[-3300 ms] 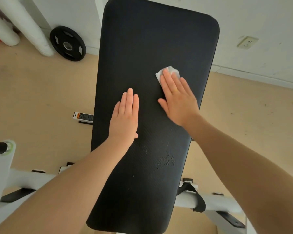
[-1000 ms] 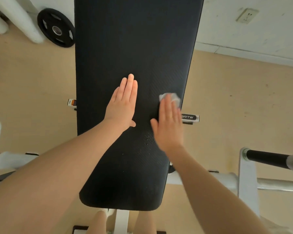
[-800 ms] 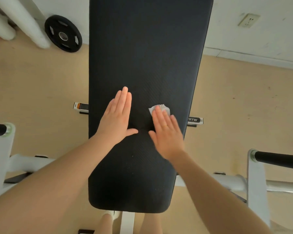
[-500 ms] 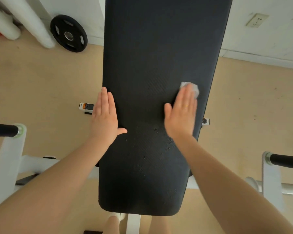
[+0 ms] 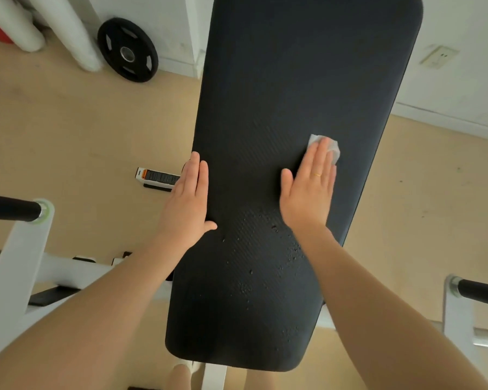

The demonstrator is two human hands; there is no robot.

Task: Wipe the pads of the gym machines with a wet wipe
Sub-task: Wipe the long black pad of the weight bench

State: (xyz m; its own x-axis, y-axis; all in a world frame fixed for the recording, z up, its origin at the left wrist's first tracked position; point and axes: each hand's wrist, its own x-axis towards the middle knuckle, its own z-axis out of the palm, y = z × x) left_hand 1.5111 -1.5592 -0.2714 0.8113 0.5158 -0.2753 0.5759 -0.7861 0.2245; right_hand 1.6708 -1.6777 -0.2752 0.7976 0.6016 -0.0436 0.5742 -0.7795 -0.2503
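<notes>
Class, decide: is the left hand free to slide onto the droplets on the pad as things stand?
Probably yes: the left hand lies flat at the pad edge, holding nothing, and bare pad separates it from the droplets.

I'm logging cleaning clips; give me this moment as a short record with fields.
pad: long black bench pad, water droplets on its near part
wipe: white wet wipe, flat on the pad towards its right edge
right hand: flat right hand presses the wipe with straight fingers; a ring on one finger
left hand: flat left hand rests on the pad's left edge
floor: black weight plate leaning by the wall
frame: white machine frame with black handles
</notes>
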